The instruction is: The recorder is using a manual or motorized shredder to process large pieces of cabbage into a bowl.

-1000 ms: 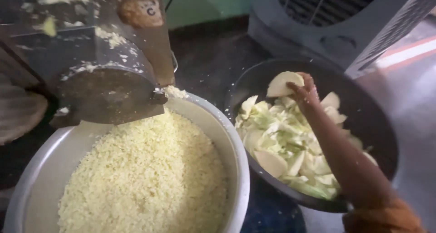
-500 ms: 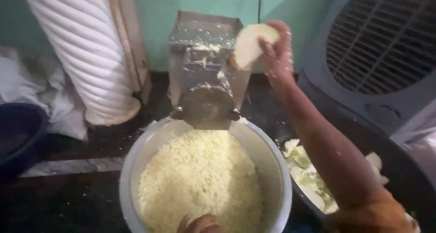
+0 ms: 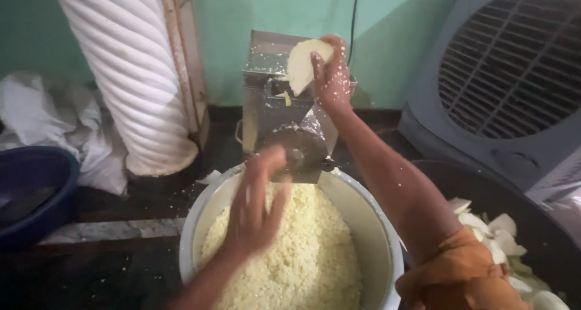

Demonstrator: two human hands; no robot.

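Pressing pale wedge [image 3: 301, 65], right hand [image 3: 330, 80], steel shredder [image 3: 284, 113], grainy shreds [image 3: 290, 255]

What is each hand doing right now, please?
Left hand: open, fingers spread, holding nothing, over the shredded cabbage.
Right hand: closed on a cabbage wedge at the top of the metal shredder.

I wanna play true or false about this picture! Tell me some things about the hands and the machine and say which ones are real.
1. The right hand holds a pale slice at the top of the metal machine. True.
2. The left hand grips a knife. False: it is empty, spread over the shredded food.
3. The big white bowl sits under the machine. True.
4. The white bowl is empty. False: it is heaped with pale shreds.
5. More cut pieces lie in a dark pan on the right. True.
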